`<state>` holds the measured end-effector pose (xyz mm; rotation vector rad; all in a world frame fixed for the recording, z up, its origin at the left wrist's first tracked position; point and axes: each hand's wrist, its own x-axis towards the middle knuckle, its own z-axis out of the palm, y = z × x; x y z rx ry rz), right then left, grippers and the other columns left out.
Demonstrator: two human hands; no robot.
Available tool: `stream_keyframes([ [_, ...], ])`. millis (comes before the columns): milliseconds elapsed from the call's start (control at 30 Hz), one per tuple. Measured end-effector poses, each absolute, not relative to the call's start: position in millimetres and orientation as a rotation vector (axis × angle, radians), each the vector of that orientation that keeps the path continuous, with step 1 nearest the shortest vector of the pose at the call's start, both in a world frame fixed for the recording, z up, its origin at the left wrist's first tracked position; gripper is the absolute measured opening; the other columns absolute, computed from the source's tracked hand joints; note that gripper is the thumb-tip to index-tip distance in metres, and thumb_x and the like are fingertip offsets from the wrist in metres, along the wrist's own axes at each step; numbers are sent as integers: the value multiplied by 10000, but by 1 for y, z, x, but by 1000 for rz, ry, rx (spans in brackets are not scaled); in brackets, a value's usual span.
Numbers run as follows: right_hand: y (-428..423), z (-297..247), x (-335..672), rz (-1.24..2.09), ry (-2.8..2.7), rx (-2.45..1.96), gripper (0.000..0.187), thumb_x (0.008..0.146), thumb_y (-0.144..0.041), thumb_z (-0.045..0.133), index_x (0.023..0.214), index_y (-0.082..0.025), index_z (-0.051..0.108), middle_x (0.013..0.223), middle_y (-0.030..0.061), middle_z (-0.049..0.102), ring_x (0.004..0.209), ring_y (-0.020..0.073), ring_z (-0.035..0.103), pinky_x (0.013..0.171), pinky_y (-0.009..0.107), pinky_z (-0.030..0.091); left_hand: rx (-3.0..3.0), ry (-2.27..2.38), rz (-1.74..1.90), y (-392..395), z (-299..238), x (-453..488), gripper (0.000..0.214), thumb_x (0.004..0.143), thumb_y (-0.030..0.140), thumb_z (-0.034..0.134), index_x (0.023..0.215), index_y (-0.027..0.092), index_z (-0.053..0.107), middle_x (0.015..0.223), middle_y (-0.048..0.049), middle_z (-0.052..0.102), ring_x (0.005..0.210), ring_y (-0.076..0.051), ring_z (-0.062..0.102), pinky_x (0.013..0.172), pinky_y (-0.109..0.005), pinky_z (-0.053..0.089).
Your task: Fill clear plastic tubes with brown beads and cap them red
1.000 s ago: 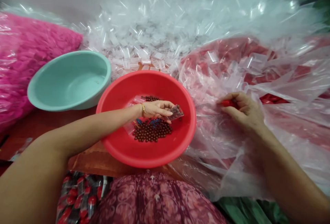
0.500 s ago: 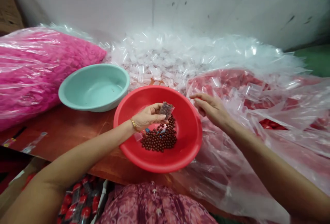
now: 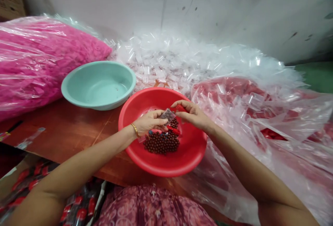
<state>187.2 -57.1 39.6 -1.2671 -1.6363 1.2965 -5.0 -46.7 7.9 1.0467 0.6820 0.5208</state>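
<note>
My left hand, with a gold bracelet at the wrist, grips a small clear plastic container filled with dark brown balls. Close to its open-looking end, my right hand pinches a red cap. Both hands are over a red basin. Loose shiny brown balls lie in the basin, with small blue bits among them. A second red piece, looking like another cap, shows just under the container; whether my left hand touches it I cannot tell.
A pale green basin stands left of the red one, beside a bag of pink pieces. Clear plastic containers are heaped along the wall. At right lies a plastic bag of red pieces. Below left, red-capped containers fill a box.
My right hand has come left from beyond the basin's rim to the container and now shows a red cap. A second red piece has appeared below the container. The view has shifted slightly.
</note>
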Motion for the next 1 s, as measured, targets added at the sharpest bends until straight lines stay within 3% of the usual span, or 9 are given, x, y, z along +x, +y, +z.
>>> stream_keyframes([
  [133,-57,46,187,1313,-1782,-1163,176,655,-245,613,823,-197,587,776,-12,618,693,116,552,652,256,449,1040,667,399,-47,15,-8,234,759,179,592,987,124,592,810,-17,613,589,-53,547,586,-194,426],
  [200,-56,43,187,1301,-1831,-1174,173,656,-244,614,822,-198,600,768,-8,618,707,125,552,662,267,451,1019,651,361,-48,17,-9,257,748,172,596,1002,130,601,819,-23,624,595,-58,552,581,-191,430],
  [400,-55,32,180,1295,-1658,-1224,164,642,-274,615,778,-188,585,667,-31,551,573,87,482,533,226,404,983,602,364,-50,16,-12,306,709,187,646,1004,135,585,861,-16,605,606,-58,560,610,-200,453],
  [567,-54,29,181,1572,-1252,-1243,256,685,-359,488,866,-191,555,520,-82,376,349,58,291,328,219,269,1034,633,462,-52,12,-11,318,718,187,644,1017,135,550,885,-22,593,659,-68,567,671,-232,465],
  [700,-57,34,182,1618,-1160,-1242,316,609,-312,537,892,-172,555,576,-70,454,372,54,346,328,218,325,1070,649,515,-51,14,-6,260,743,137,592,996,132,530,943,-50,604,749,-88,565,663,-230,469],
  [833,-62,42,180,1554,-1208,-1317,334,626,-334,612,910,-173,542,516,-98,412,344,41,301,311,200,296,1138,633,501,-50,17,-3,236,751,123,568,984,136,527,904,-47,624,699,-78,548,593,-196,436],
  [1000,-62,46,179,1699,-1054,-1232,320,627,-412,541,845,-178,535,520,-90,405,329,44,268,289,217,295,1101,639,513,-51,15,-4,275,745,162,580,1011,136,518,923,-59,635,658,-81,561,596,-217,427],
])
